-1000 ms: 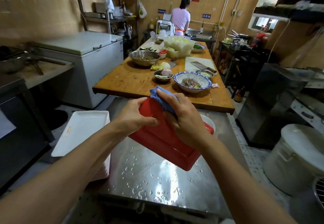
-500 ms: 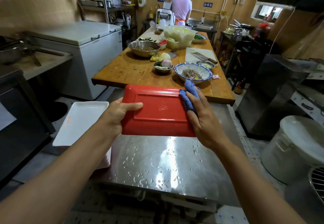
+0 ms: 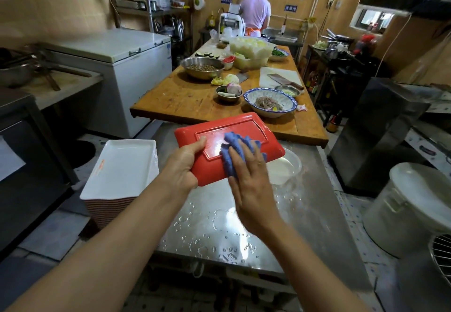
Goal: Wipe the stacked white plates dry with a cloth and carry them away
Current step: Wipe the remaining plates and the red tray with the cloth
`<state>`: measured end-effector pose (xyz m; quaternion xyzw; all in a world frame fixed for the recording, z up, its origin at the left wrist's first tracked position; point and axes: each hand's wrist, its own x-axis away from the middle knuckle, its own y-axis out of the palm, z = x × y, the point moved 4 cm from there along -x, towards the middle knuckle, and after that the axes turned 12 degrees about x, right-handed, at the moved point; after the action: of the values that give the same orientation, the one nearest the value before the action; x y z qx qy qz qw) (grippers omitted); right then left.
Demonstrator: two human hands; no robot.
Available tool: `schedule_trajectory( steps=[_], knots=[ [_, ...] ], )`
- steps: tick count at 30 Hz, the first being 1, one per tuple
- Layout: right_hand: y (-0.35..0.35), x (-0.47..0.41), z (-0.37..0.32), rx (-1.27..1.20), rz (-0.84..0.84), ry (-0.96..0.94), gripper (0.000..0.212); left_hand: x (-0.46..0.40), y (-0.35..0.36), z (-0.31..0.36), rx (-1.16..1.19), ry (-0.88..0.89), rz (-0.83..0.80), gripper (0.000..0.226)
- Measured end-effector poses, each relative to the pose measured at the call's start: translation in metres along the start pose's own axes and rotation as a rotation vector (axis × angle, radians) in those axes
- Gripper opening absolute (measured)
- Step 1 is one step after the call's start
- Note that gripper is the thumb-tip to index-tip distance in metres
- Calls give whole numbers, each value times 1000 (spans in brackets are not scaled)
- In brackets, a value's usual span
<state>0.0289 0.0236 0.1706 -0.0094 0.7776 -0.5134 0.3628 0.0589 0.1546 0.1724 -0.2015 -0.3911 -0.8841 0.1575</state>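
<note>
Blue microfibre cloth (image 3: 235, 152) sits bunched under your right hand (image 3: 246, 177), fingers spread and pressing it flat onto the red underside of the plate (image 3: 229, 148), while your left hand (image 3: 181, 167) grips the plate's near-left rim, thumb over the top and fingers curled beneath. That plate looks stiff, glossy and wet, so I'd expect it to slip: stay on the raised rim. Left of your left hand waits the stack of white plates (image 3: 122, 172), probably heavy together, best lifted from underneath, beside the wet steel table (image 3: 305, 214).
</note>
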Motion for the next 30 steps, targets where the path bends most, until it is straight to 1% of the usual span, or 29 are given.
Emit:
schedule_trajectory(
  steps=[3, 6, 9, 12, 14, 16, 18, 20, 22, 24, 27, 30],
  knots=[
    [13, 0, -29, -71, 14, -2, 50, -3, -3, -5, 73, -4, -40, 26],
    [18, -10, -38, -57, -45, 15, 48, -4, -13, -5, 102, 57, -46, 23],
    [17, -32, -29, 36, -136, 0, 46, 1, -20, -3, 90, 108, -53, 23],
    [18, -50, -13, 84, -217, 25, 47, 7, -23, 0, 76, 141, -66, 34],
    [19, -53, 2, 129, -238, 67, 49, 10, -28, 1, 61, 149, -51, 37],
    [18, -49, 21, 155, -238, 131, 50, 10, -35, 3, 36, 163, -45, 33],
    [16, -40, 39, 85, -242, 234, 50, 9, -44, 4, 9, 180, -53, 26],
    [16, -29, 50, -52, -258, 344, 50, 6, -49, 4, -11, 176, -61, 21],
    [18, -18, 57, -124, -270, 389, 48, 4, -52, 3, -40, 155, -61, 15],
    [18, -7, 64, -193, -241, 459, 41, 0, -55, 4, -65, 127, -55, 12],
    [21, 10, 79, -364, -209, 626, 33, -8, -60, 6, -96, 104, -30, 13],
    [27, 28, 93, -456, -204, 691, 22, -16, -63, 2, -116, 74, -10, 12]
  ],
)
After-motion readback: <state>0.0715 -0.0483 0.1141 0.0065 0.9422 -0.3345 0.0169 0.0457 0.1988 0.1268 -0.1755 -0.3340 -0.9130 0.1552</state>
